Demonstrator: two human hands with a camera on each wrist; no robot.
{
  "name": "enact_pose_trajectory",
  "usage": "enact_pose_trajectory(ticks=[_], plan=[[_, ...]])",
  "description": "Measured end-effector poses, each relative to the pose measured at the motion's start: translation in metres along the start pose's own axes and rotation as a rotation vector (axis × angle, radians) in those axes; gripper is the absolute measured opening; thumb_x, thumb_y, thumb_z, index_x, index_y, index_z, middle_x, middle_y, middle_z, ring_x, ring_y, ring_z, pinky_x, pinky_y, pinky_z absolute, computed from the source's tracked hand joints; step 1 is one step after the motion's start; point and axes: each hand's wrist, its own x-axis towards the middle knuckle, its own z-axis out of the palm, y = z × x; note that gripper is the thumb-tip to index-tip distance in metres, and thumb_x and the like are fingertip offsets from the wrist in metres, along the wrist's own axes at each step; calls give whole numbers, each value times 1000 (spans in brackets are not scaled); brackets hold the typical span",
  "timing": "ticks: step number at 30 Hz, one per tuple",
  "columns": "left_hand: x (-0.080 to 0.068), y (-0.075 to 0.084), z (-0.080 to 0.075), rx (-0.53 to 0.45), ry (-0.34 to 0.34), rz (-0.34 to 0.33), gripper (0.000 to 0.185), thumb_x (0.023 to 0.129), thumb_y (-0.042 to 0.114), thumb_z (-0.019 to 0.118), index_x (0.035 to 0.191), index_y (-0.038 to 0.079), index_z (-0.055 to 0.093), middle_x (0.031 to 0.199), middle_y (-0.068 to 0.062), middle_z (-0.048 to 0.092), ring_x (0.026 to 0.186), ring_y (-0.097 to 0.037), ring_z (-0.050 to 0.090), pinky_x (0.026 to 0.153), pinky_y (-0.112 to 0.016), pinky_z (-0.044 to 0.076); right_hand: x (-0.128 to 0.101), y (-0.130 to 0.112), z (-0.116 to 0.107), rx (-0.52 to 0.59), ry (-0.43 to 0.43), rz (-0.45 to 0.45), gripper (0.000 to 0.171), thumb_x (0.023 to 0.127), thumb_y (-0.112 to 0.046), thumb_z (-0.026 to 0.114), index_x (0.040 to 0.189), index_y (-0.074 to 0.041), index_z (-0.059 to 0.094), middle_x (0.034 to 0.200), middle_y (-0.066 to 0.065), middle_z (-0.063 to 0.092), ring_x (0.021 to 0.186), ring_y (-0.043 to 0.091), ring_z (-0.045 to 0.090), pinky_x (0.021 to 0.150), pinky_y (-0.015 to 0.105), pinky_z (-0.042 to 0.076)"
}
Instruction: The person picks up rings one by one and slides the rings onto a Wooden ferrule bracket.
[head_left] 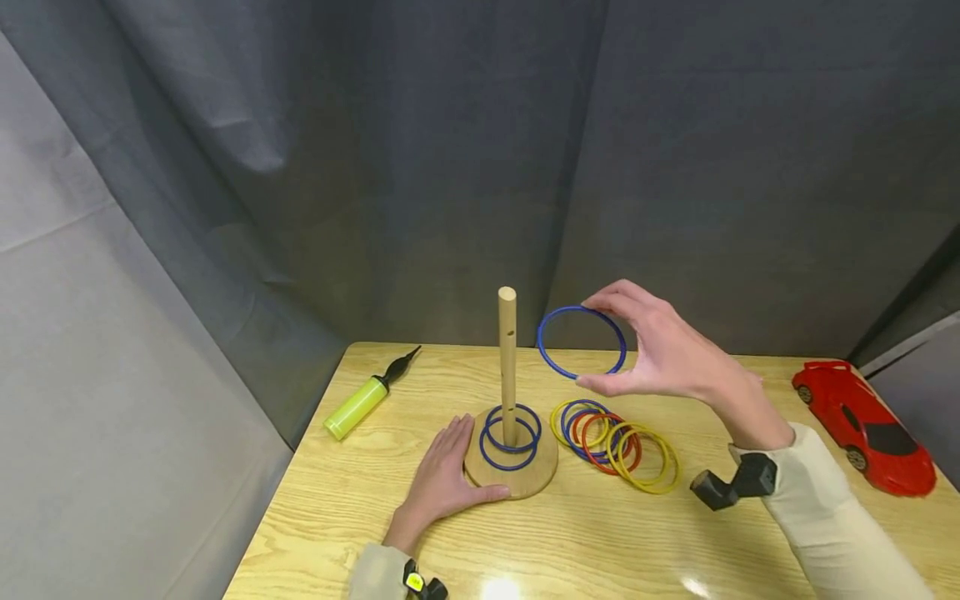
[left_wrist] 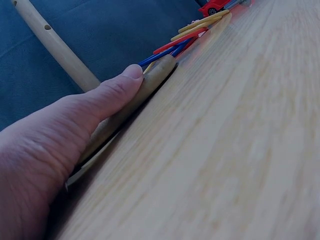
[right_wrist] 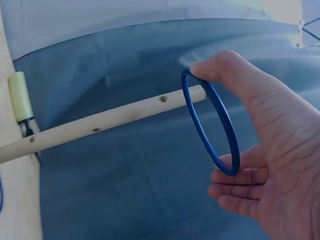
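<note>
A thin blue ring (head_left: 577,308) is pinched at its edge by my right hand (head_left: 667,350), thumb on one side and fingertips on the other. It is held above the table, right of the upright wooden peg (head_left: 508,358). In the right wrist view the peg's tip appears behind the held ring (right_wrist: 229,127). Two blue rings (head_left: 510,469) lie around the peg's foot on its round wooden base (head_left: 536,482). My left hand (head_left: 444,479) rests against the base, fingers extended along its left edge. Its thumb lies on the base's near rim, as the left wrist view shows.
Overlapping yellow, blue and red rings (head_left: 671,468) lie right of the base. A green hand pump (head_left: 356,408) with a black nozzle lies at the left. At the right edge sits a red toy car (head_left: 873,429). A grey curtain (head_left: 450,167) hangs behind the table (head_left: 600,542).
</note>
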Motion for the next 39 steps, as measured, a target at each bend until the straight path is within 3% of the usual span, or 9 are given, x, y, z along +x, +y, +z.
enact_pose_trajectory(ticks=[10, 20, 24, 29, 39], plan=[[4, 1, 1, -5, 8, 5, 140, 67, 97, 62, 167, 6, 22, 172, -11, 26, 161, -25, 18, 131, -42, 16, 40, -5, -23, -8, 85, -32, 73, 61, -34, 99, 121, -5, 70, 116, 1, 65, 102, 13, 61, 87, 26, 49], [2, 2, 2, -2, -4, -12, 141, 66, 98, 61, 168, 9, 20, 172, -10, 26, 160, -25, 18, 131, -42, 17, 64, -10, -1, 23, 31, -57, 75, 65, -46, 97, 122, -5, 70, 118, 0, 64, 106, 14, 61, 89, 36, 55], [1, 2, 2, -7, 3, -4, 140, 67, 97, 61, 167, 8, 21, 172, -11, 27, 160, -25, 19, 131, -43, 17, 63, -11, 9, 24, -7, -58, 76, 67, -47, 95, 123, -3, 69, 119, 3, 63, 104, 16, 61, 87, 41, 57], [0, 1, 1, 1, 6, 3, 139, 68, 97, 61, 167, 8, 22, 171, -11, 28, 160, -26, 20, 130, -43, 18, 55, -10, 25, 23, -49, -45, 75, 69, -49, 93, 123, -4, 69, 118, 2, 63, 102, 15, 61, 85, 37, 58], [-1, 0, 0, -12, 15, 18, 140, 67, 96, 64, 166, 6, 23, 171, -12, 29, 160, -26, 20, 131, -44, 18, 30, 0, 65, 22, -140, 10, 86, 70, -60, 89, 129, -1, 66, 124, 7, 63, 107, 21, 64, 93, 42, 59]])
